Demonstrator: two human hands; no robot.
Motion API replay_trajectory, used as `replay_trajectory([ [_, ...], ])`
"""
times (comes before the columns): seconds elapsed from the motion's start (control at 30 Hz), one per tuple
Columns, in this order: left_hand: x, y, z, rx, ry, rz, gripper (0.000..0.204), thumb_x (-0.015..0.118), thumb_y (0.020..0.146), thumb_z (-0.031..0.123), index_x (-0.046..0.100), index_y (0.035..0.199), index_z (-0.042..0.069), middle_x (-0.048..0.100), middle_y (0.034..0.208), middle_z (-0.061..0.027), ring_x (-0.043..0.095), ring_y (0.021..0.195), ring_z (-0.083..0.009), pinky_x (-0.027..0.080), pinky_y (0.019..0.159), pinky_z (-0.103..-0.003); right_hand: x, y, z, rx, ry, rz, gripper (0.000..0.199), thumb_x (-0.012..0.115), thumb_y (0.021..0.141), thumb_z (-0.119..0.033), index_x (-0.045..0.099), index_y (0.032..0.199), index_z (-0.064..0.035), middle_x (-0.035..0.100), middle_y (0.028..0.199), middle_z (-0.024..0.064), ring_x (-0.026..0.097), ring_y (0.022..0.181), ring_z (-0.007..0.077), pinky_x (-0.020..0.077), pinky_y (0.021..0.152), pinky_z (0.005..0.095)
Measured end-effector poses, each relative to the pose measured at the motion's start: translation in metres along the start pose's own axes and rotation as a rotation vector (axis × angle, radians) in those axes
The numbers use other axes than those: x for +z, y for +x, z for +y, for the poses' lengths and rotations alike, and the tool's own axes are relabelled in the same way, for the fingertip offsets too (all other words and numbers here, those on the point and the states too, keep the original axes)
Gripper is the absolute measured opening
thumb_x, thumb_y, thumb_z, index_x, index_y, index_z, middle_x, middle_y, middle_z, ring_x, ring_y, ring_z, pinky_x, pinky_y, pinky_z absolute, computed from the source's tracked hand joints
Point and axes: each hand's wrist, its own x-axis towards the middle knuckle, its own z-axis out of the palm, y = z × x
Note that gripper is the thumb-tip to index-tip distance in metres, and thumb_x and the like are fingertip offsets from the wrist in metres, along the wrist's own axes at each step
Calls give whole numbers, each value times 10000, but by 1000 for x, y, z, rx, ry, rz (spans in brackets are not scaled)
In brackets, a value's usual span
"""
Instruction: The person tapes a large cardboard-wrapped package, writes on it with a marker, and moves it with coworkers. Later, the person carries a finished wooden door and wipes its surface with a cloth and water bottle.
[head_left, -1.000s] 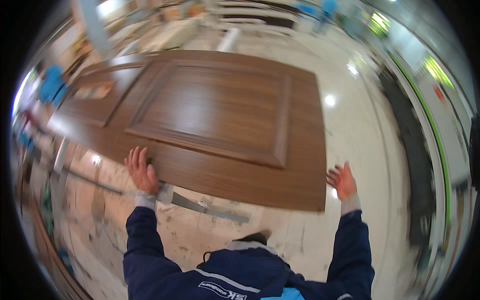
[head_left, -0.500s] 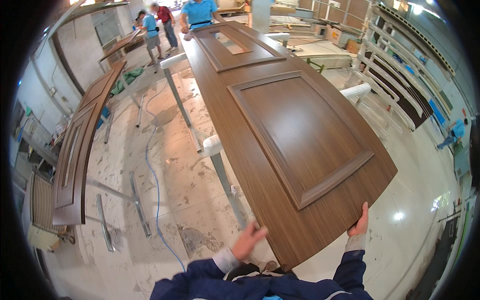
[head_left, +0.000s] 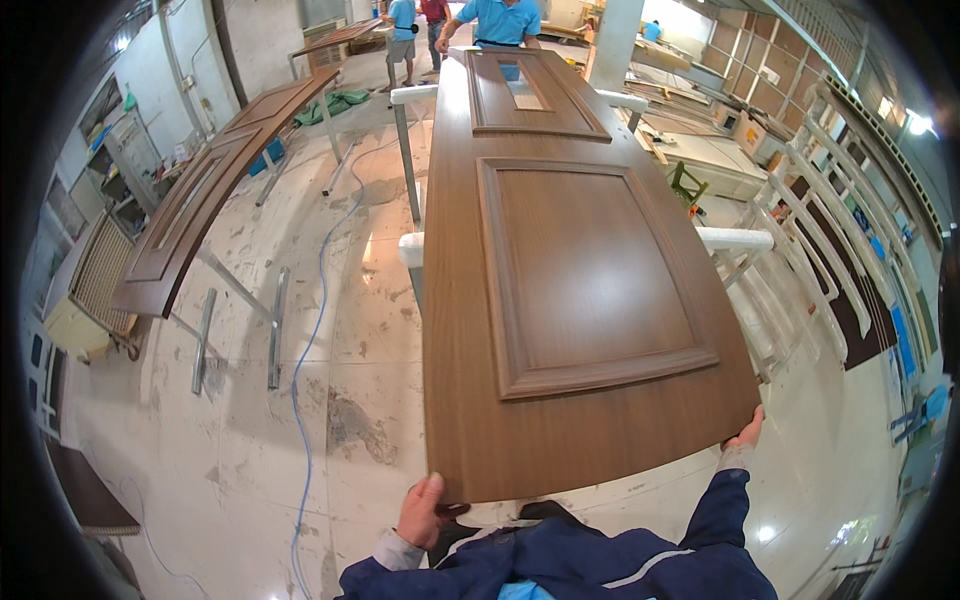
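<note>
A long brown wooden door (head_left: 590,440) lies face up in front of me, with a raised panel moulding on its near half and a narrow opening in its far panel. At its near left corner my left hand (head_left: 422,515) is closed, thumb at the top edge and fingers partly hidden below. My right hand (head_left: 745,430) grips the near right corner from the side, its fingertips hidden under the door. Padded white trestle bars (head_left: 735,239) run beneath the door. A co-worker in a blue shirt (head_left: 495,22) stands at its far end, one hand near the far left corner.
Another brown door (head_left: 235,150) rests on metal trestles to the left. A blue hose (head_left: 308,400) snakes across the tiled floor, near loose metal bars (head_left: 276,330). White racks (head_left: 810,230) stand on the right. A pillar (head_left: 615,45) rises behind the door.
My left hand has come from beside the door to hold its near left corner. The door now appears straighter ahead of me as my view turned left. My right hand keeps its grip.
</note>
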Motion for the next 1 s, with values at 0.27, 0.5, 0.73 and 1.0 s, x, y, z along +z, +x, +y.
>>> replay_trajectory([
  [0.27, 19, 4, -27, 212, -251, 224, 535, 480, 1079, 428, 520, 1389, -5, 648, 1284, -172, 685, 1124, -342, 590, 942, -529, -24, 57, -44, 125, -229, -180, 588, 490, 1041, -525, 592, 1344, -31, 665, 1307, 141, 671, 1155, 316, 555, 955, 475],
  [0.5, 17, 6, -10, 235, -132, 238, 544, 464, 1067, 449, 523, 1429, 47, 658, 1294, -136, 665, 1169, -321, 556, 972, -543, -25, 62, -83, 192, -821, -284, 656, 514, 1020, -595, 588, 1363, -40, 671, 1299, 148, 695, 1099, 318, 584, 837, 553],
  [0.73, 27, 13, -3, 219, -91, 375, 558, 546, 1048, 460, 576, 1330, -21, 666, 1233, -161, 717, 1043, -298, 621, 859, -488, -16, 100, -69, 117, -819, -496, 801, 571, 987, -638, 526, 1448, 15, 647, 1354, 146, 661, 1179, 297, 562, 946, 436],
  [1.0, 38, 14, -21, 349, -422, 367, 549, 594, 1025, 473, 573, 1366, 43, 675, 1258, -120, 690, 1106, -284, 565, 963, -517, -21, 95, -69, 114, -841, -451, 847, 571, 980, -657, 520, 1445, 50, 637, 1355, 178, 651, 1196, 291, 554, 958, 422],
])
